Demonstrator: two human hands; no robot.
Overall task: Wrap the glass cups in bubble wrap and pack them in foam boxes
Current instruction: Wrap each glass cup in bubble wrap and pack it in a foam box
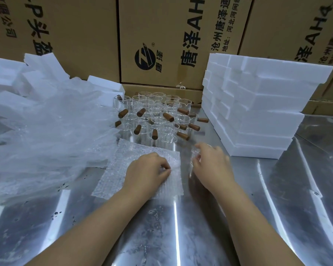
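Nearly there: the cup was held just right of the wrap

The right hand (211,162) had its fingers curled around one clear glass cup (194,156), just beside the right edge of the bubble wrap sheet (142,150). The left hand (148,169) lay on the sheet and pinched its film near that same edge. So the cup was to the right of the sheet, and I judged it needed only a short move leftward. How its long axis lay I could not tell, because the glass was blurred.
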